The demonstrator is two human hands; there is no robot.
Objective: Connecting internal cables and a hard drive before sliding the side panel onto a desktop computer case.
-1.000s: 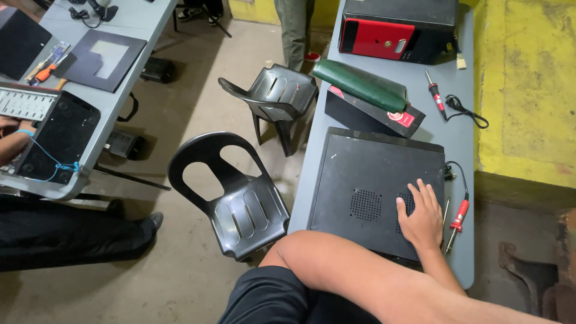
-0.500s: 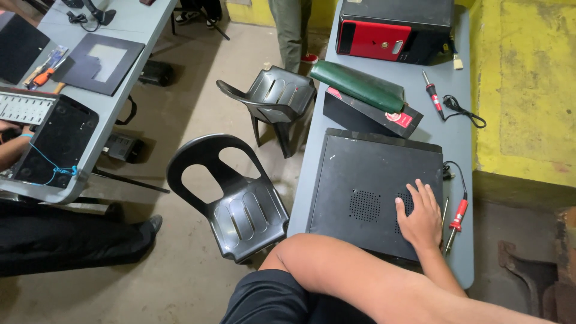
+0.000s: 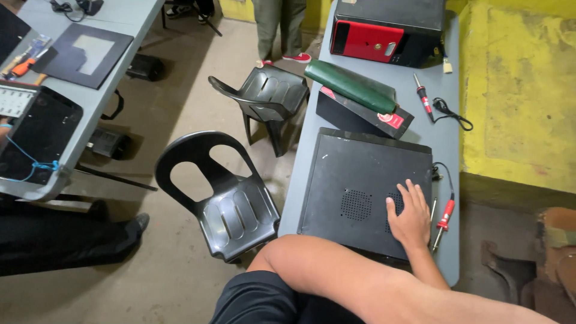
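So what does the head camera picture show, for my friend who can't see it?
A person's hand lies flat on a black computer case on a grey table. A red soldering iron lies right of the hand. Two black plastic chairs stand left of the table.

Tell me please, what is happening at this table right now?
A person rests one hand flat on a black computer case lying on its side on a grey table, fingers spread over its vents. Which hand it is cannot be told. A red-handled soldering iron lies just beside it. Further along sit a green pouch and a red-fronted case.
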